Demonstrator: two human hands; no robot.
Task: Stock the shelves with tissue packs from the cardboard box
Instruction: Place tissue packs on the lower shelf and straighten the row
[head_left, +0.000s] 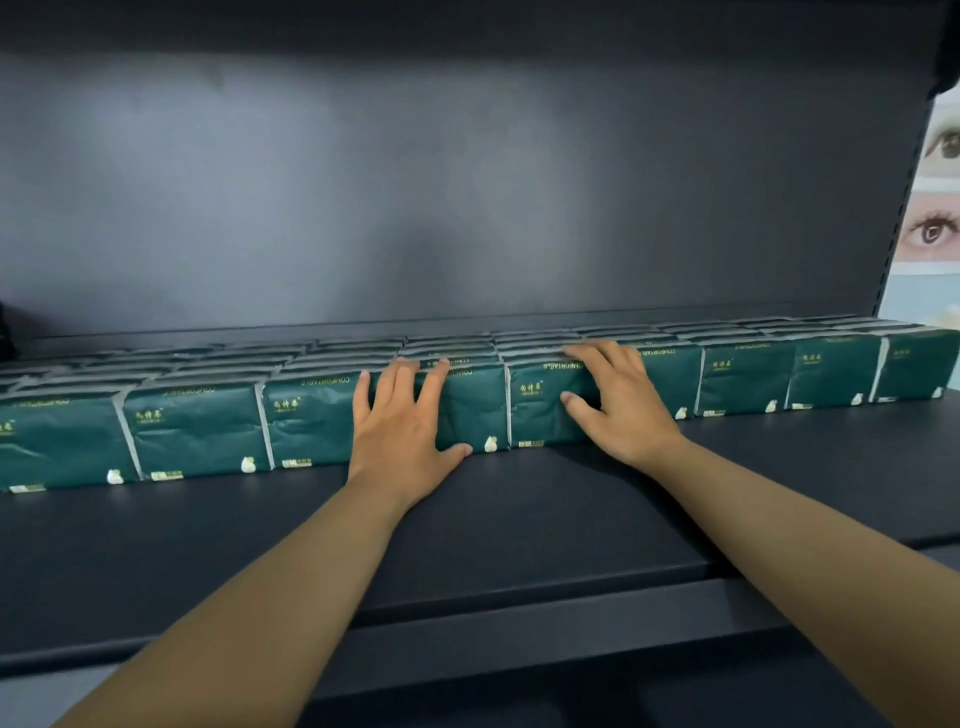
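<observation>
Head view showed green tissue packs (197, 431) standing in rows across the dark shelf (519, 519), the front row set back from its edge. Left hand (402, 421) lay flat on the front face of one pack (467, 410), fingers straight and spread, tips at its top edge. Right hand (618, 402) pressed the neighbouring pack (540, 410), fingers extended over its top, thumb on its face

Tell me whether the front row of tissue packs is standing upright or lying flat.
Upright. The front row stands on edge on the shelf, broad green faces forward, narrow tops up.
</observation>
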